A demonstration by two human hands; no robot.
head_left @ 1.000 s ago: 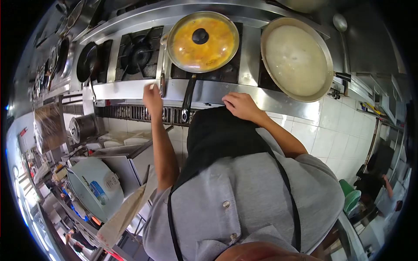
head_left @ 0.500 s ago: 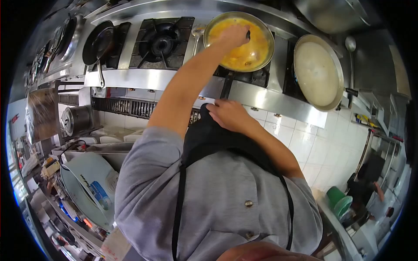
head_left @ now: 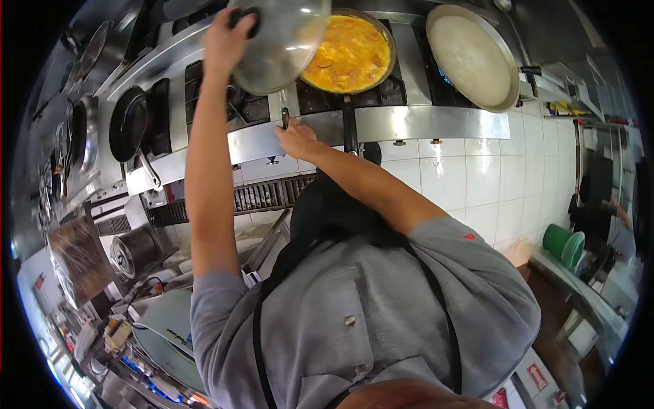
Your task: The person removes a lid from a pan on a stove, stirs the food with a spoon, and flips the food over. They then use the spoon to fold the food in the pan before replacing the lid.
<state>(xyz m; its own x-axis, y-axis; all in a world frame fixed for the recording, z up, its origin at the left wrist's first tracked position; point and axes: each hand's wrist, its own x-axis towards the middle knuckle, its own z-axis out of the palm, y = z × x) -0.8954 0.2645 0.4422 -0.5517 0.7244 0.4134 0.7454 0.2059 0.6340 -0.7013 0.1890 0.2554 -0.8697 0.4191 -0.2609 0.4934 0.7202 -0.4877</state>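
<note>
My left hand is raised and grips the black knob of a glass lid, held tilted over the empty burner just left of the frying pan. The pan is uncovered and holds a yellow egg mixture with reddish bits; its black handle points toward me. At the stove's front edge, left of the pan handle, my right hand has its fingers closed around the end of a thin utensil handle.
A wide pan of white liquid sits on the right burner. A black pan rests on the far left burner. A steel pot stands below the stove. Green buckets and another person are at right.
My left hand lifted the lid off the egg pan and swung it up to the left. My right hand left my apron and reached forward to the stove's front edge.
</note>
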